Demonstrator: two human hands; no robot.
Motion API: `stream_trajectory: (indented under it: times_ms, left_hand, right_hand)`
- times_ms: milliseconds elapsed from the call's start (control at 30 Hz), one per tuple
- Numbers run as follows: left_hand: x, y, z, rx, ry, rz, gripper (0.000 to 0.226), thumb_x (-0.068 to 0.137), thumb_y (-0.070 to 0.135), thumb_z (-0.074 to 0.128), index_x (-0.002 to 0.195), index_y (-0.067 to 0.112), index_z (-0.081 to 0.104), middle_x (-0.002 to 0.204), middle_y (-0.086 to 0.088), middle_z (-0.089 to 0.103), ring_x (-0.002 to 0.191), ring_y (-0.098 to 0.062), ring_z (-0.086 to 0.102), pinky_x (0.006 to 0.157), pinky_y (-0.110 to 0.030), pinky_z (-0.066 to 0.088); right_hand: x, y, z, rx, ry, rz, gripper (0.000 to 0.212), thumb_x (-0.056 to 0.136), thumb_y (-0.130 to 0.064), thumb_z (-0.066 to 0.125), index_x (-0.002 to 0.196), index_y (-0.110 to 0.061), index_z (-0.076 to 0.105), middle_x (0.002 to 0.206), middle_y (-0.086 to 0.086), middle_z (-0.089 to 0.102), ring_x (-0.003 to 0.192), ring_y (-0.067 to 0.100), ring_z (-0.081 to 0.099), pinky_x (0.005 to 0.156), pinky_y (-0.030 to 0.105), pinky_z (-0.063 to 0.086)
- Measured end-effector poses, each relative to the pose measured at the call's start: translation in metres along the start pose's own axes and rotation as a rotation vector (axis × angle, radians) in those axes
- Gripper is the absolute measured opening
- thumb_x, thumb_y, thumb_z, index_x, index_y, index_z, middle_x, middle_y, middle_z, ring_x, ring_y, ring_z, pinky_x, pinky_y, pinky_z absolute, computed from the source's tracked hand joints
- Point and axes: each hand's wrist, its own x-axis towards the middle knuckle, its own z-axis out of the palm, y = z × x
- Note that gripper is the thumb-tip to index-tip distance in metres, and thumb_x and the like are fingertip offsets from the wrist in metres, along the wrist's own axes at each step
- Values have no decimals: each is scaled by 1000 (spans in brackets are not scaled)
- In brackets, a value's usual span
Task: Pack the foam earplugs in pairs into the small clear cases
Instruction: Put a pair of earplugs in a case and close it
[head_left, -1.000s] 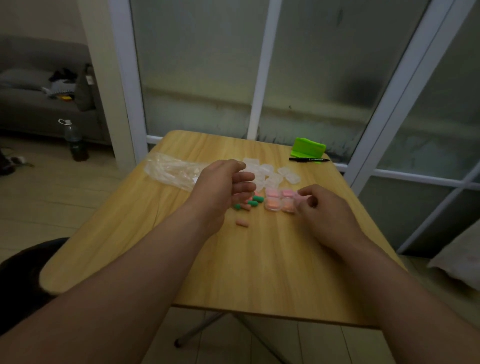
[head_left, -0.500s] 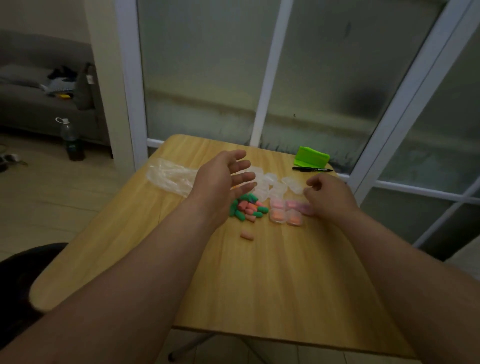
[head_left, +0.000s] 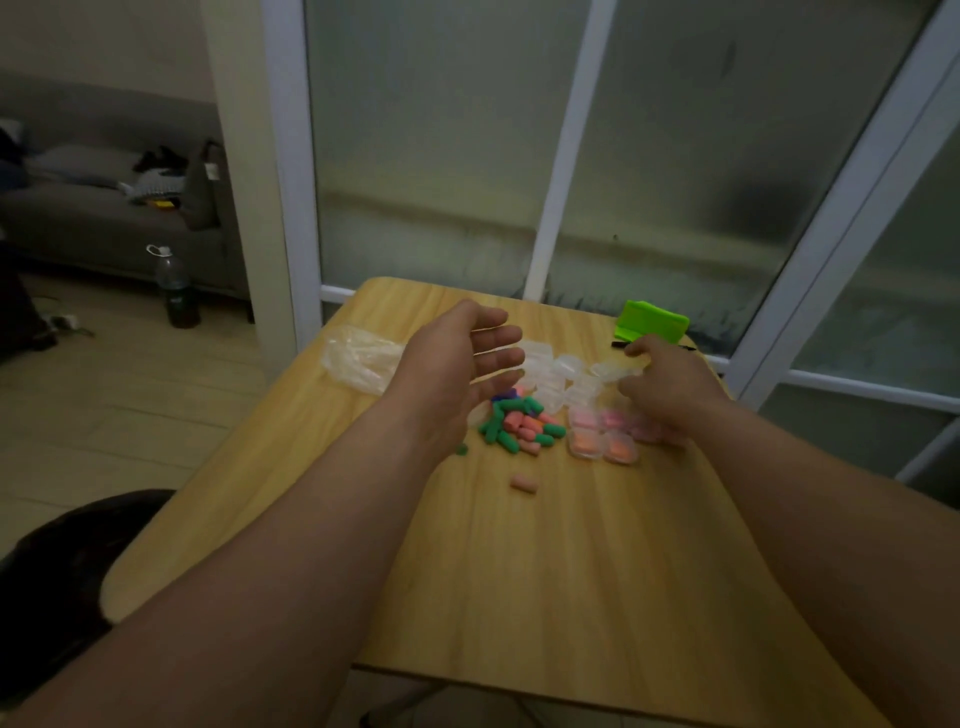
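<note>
Foam earplugs (head_left: 522, 426): a loose heap of green, pink and salmon pieces at the table's middle, at 5 o'clock from the left hand.
Stray earplug (head_left: 523, 485): a salmon one lies alone at 6 o'clock from the heap, apart from it.
Empty clear cases (head_left: 561, 376): clustered at 12 to 1 o'clock from the heap, touching each other.
Filled cases (head_left: 602, 439): at 3 o'clock from the heap, holding pink and orange plugs.
Left hand (head_left: 457, 364): held above the heap, fingers spread and released, holding nothing.
Right hand (head_left: 670, 389): fingers curled down over the cases; whether it grips one I cannot tell.
Table (head_left: 571, 597): light wood.
Plastic bag (head_left: 358, 356): at 9 o'clock from the left hand.
Green object (head_left: 652, 321): at the table's far right corner, at 12 o'clock from the right hand.
</note>
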Motion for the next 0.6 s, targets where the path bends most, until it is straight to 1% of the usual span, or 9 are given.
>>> stream_trajectory:
  times_ms: [33,100,167,200,267,367,433,500,600]
  left_hand:
    - [-2,1,-1,18,-7,5,27,101,19,56,118,5,70,117,-16,77,94,-26,74,86,-40,64]
    - [-5,2,-2,88,-26,21,26,103,20,55,121,7,68,118,-15,76,94,-24,73,86,-40,64]
    - [-11,1,-4,188,-52,44,24,103,19,57,122,9,67,119,-16,75,94,-24,72,87,-40,63]
    - [-15,-1,-5,240,-68,59,22,103,17,58,122,10,67,120,-17,74,93,-24,72,86,-39,63]
    - [-25,-3,-5,338,-105,82,21,101,12,61,122,10,67,120,-20,73,90,-24,71,76,-34,63]
    - [-42,-6,-5,412,-194,72,25,103,15,64,127,12,65,118,-24,71,84,-24,70,63,-27,62]
    - [-49,-7,-8,457,-255,66,26,103,26,67,128,19,66,116,-23,73,90,-30,74,69,-30,64]
    - [-55,-7,-14,495,-286,74,27,102,34,69,128,24,67,113,-21,76,100,-34,76,76,-32,64]
    - [-61,-8,-23,520,-332,90,26,103,32,67,127,25,69,108,-17,78,99,-32,77,81,-34,64]
  right_hand:
    - [-3,-3,-5,15,35,-29,40,91,-28,70,131,-29,65,109,2,74,74,16,66,64,30,46]
    - [-12,-14,-13,131,85,-73,34,91,-28,69,125,-27,73,121,1,75,92,18,66,75,30,45]
    - [-34,-32,-19,341,96,-99,21,90,-27,70,111,-28,75,111,-2,77,89,16,68,79,34,52]
    - [-48,-41,-21,434,93,-111,16,90,-28,71,105,-28,74,103,-3,77,85,17,71,78,39,57]
    - [-78,-60,-23,566,50,-136,8,93,-29,72,100,-28,72,92,-1,76,80,21,75,74,42,60]
    - [-114,-80,-18,728,-63,-124,7,98,-31,71,102,-26,73,95,3,76,82,20,74,66,37,55]
    - [-128,-86,-14,811,-98,-102,8,98,-30,71,102,-26,75,96,3,78,84,19,74,64,32,54]
    - [-139,-90,-11,901,-138,-60,9,99,-25,70,105,-21,75,91,5,79,76,17,76,56,23,53]
    - [-147,-91,-9,1022,-203,-16,12,99,-24,71,104,-13,71,84,7,79,69,16,75,51,20,51]
